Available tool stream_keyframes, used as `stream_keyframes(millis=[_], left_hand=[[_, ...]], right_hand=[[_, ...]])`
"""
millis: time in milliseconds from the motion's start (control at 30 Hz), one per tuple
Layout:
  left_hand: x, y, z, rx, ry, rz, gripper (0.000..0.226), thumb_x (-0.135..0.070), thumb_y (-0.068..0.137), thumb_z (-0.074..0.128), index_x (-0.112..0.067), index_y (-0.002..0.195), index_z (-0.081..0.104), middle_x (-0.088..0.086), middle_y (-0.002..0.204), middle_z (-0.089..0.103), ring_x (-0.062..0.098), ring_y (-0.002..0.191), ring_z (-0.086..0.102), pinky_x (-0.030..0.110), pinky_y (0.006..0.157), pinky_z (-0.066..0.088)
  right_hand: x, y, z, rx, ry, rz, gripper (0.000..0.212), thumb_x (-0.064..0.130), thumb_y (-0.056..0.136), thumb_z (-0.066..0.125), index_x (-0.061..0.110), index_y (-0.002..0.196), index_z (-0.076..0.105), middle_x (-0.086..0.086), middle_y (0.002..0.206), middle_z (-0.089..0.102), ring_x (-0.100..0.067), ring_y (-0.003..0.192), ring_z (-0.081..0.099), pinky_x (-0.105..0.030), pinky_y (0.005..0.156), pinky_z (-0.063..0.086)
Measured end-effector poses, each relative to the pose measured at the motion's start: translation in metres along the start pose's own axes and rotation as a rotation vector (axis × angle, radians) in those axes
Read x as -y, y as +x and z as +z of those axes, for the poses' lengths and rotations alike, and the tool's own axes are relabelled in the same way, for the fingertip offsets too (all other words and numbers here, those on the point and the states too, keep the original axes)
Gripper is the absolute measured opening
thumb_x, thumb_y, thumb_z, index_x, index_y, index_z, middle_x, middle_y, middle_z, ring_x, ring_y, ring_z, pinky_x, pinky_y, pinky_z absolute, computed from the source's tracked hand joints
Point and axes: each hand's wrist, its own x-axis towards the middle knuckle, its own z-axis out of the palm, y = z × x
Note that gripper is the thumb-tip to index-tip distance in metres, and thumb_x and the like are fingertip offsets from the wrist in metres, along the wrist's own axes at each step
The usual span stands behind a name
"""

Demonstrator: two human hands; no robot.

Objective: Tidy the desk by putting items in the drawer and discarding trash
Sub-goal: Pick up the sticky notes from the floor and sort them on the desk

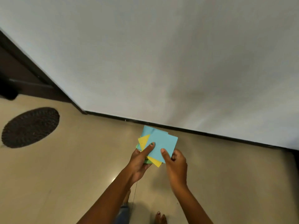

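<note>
Bare toes (160, 217) and a strip of denim (123, 211) sit at the bottom edge, standing on beige floor (64, 175). Both forearms reach forward from there. Left hand (140, 160) holds a loose stack of coloured paper squares (159, 145) from the left side, thumb lying flat across the top blue sheet, fingers curled under. Right hand (175, 165) pinches the stack's right edge, thumb on top, fingers tucked beneath. Hands close together, both clamped on the stack. Blue sheets on top, yellow ones fanned out below, a green edge showing at the left, possibly one sheet or more. Stack is held in the air above the floor, near the dark skirting (210, 134) of a pale wall (161, 62). Dark oval mat (30, 127) lies on the floor well to the left.
</note>
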Motion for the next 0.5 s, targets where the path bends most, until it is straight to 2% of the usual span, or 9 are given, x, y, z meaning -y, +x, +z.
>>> stream_keyframes(millis=[100,167,233,333,400,433,500], left_hand=[[-0.020,-0.035,0.017,0.012,0.058,-0.007,0.042,-0.010,0.081,0.068,-0.009,0.122,0.058,0.011,0.111,0.070,0.025,0.098,0.068,0.035,0.077,0.058],[-0.039,-0.060,0.027,0.042,0.101,-0.003,0.045,-0.009,0.079,0.069,-0.008,0.122,0.057,0.013,0.112,0.069,0.026,0.097,0.068,0.033,0.071,0.059],[-0.060,-0.081,0.033,0.086,0.144,0.014,0.053,-0.011,0.073,0.072,-0.008,0.124,0.056,0.014,0.113,0.069,0.029,0.100,0.067,0.034,0.068,0.058],[-0.087,-0.106,0.044,0.167,0.213,0.024,0.055,-0.011,0.072,0.075,-0.008,0.123,0.056,0.014,0.114,0.069,0.031,0.102,0.066,0.036,0.069,0.057],[-0.101,-0.118,0.054,0.230,0.258,0.030,0.055,-0.011,0.071,0.079,-0.009,0.122,0.057,0.013,0.113,0.069,0.031,0.102,0.067,0.036,0.071,0.057],[-0.106,-0.121,0.059,0.257,0.273,0.032,0.055,-0.012,0.072,0.078,-0.008,0.122,0.057,0.013,0.112,0.069,0.031,0.102,0.067,0.037,0.071,0.057],[-0.116,-0.129,0.076,0.314,0.314,0.024,0.049,-0.012,0.077,0.073,-0.008,0.123,0.057,0.013,0.112,0.069,0.031,0.103,0.066,0.037,0.072,0.056]], right_hand=[[0.034,-0.019,-0.019,-0.016,-0.159,-0.037,0.026,0.033,0.082,0.068,0.012,0.074,0.054,0.007,0.061,0.049,-0.005,0.052,0.045,-0.013,0.043,0.034],[0.055,-0.029,-0.031,-0.094,-0.195,-0.051,0.034,0.035,0.074,0.075,0.018,0.069,0.046,0.005,0.065,0.047,-0.011,0.059,0.047,-0.020,0.050,0.036],[0.078,-0.041,-0.039,-0.163,-0.144,-0.025,0.040,0.032,0.067,0.081,0.019,0.082,0.047,0.001,0.081,0.050,-0.018,0.076,0.052,-0.031,0.064,0.045],[0.103,-0.056,-0.051,-0.173,0.017,0.028,0.060,0.028,0.066,0.083,0.019,0.110,0.044,-0.002,0.107,0.047,-0.021,0.099,0.050,-0.033,0.081,0.046],[0.118,-0.066,-0.058,-0.141,0.145,0.028,0.069,0.035,0.063,0.084,0.022,0.117,0.043,0.001,0.116,0.047,-0.019,0.109,0.049,-0.036,0.090,0.047],[0.125,-0.070,-0.060,-0.107,0.221,0.022,0.074,0.040,0.059,0.084,0.024,0.118,0.044,0.003,0.119,0.050,-0.018,0.111,0.050,-0.038,0.091,0.048],[0.139,-0.077,-0.065,-0.067,0.401,0.004,0.075,0.040,0.057,0.087,0.024,0.119,0.047,0.002,0.117,0.057,-0.019,0.108,0.058,-0.039,0.085,0.054]])
